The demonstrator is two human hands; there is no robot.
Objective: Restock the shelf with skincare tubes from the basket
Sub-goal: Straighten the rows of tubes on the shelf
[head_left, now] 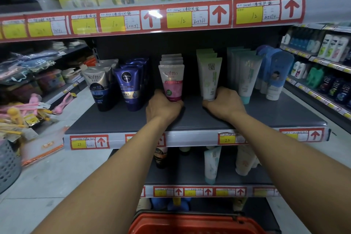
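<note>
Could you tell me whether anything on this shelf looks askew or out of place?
Mostly tidy. The front silver Softto tube and the Nivea Men tube beside it lean rather than stand straight. The pink Softto row and white-green row at the hands look upright.

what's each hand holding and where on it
Left hand grips the pink Softto tube at its cap end; right hand grips the white-green tube likewise.

Both arms outstretched forward, left hand (163, 107) and right hand (225, 103) knuckles-up, fingers curled
</note>
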